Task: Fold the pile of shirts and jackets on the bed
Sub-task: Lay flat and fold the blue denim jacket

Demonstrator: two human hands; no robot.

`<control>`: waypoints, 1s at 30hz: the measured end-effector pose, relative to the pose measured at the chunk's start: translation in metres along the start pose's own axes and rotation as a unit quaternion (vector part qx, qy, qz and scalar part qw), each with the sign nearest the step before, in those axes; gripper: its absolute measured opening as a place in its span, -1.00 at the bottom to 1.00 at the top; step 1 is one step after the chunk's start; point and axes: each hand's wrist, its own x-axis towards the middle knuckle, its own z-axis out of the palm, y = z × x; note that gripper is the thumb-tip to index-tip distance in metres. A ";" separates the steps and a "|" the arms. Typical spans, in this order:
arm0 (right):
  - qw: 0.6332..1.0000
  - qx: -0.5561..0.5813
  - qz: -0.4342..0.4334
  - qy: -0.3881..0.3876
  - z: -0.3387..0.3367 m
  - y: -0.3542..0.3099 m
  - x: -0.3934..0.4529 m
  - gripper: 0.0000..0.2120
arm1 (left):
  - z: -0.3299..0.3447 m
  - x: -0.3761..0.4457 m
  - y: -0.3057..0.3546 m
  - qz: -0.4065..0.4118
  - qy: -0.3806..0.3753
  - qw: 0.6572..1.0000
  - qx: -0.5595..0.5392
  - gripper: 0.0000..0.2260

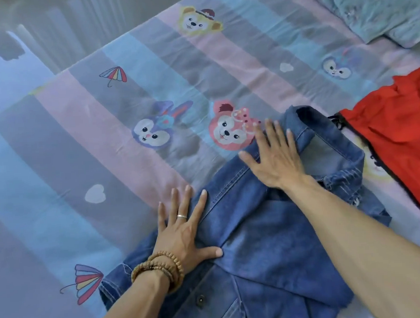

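A blue denim jacket (262, 231) lies on the bed in front of me, its collar toward the upper right and its left side folded inward. My left hand (184, 231) presses flat on the folded left edge, fingers straight, a ring on one finger and a bead bracelet at the wrist. My right hand (272, 155) lies flat with spread fingers on the jacket's shoulder beside the collar. A red garment (399, 132) sits crumpled at the right edge of the bed.
The bed sheet (127, 114) is striped pink, blue and grey with cartoon animals and umbrellas. A pale blue pillow or blanket (376, 6) lies at the top right. The bed's far edge runs along the upper left.
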 end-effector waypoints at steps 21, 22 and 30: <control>0.998 0.026 -0.023 -0.053 0.042 -0.169 -0.150 -0.35 | -0.002 -0.125 -0.068 0.021 0.065 0.992 0.105 -0.27; 0.995 0.034 -0.066 -0.072 0.041 -0.172 -0.162 -0.35 | 0.003 -0.140 -0.076 0.017 0.079 0.989 0.120 -0.34; 0.988 0.122 -0.018 0.097 0.017 -0.039 -0.241 -0.62 | 0.022 -0.163 0.063 0.116 0.145 0.981 0.061 -0.77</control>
